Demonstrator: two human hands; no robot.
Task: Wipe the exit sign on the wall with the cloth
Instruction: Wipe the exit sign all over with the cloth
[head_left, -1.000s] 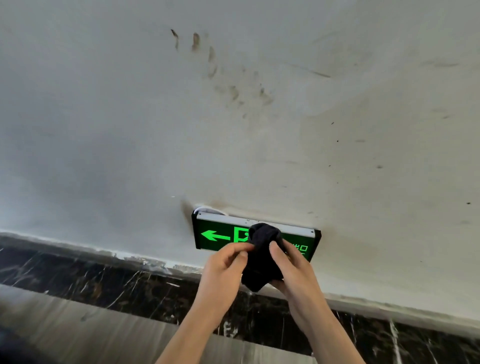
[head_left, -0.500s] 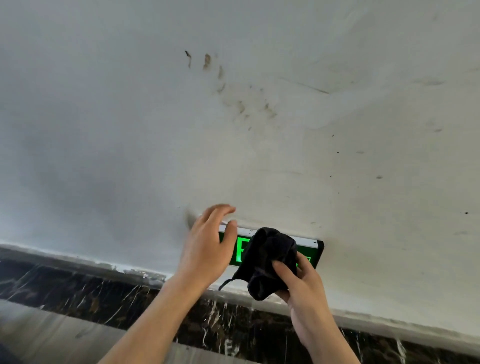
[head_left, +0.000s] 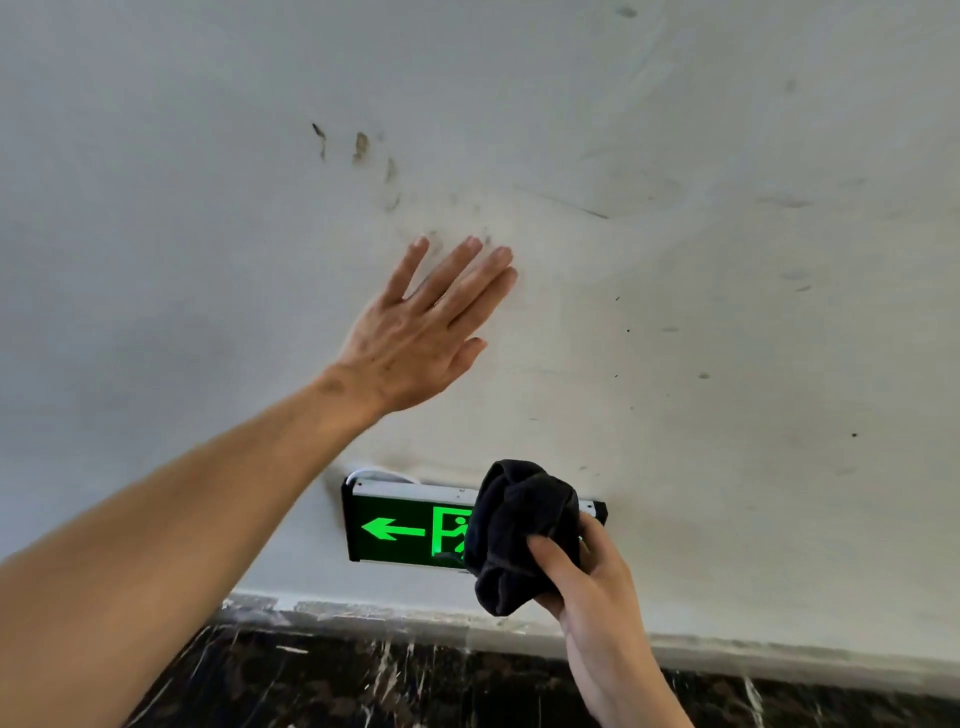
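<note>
A green lit exit sign (head_left: 400, 527) with a left arrow and a running figure is mounted low on the white wall. My right hand (head_left: 592, 587) grips a bunched black cloth (head_left: 519, 530) and holds it against the sign's right half, which it hides. My left hand (head_left: 426, 327) lies flat against the wall above the sign with its fingers spread, holding nothing.
The white wall (head_left: 727, 312) carries dark smudges above my left hand and small specks to the right. A dark marble skirting (head_left: 363, 675) runs along the bottom below a rough paint edge. A white cable (head_left: 374, 474) loops at the sign's top left corner.
My left hand has left the sign's left end and moved up to rest flat on the wall. The arrow side of the sign is uncovered. My right hand still holds the cloth on the sign.
</note>
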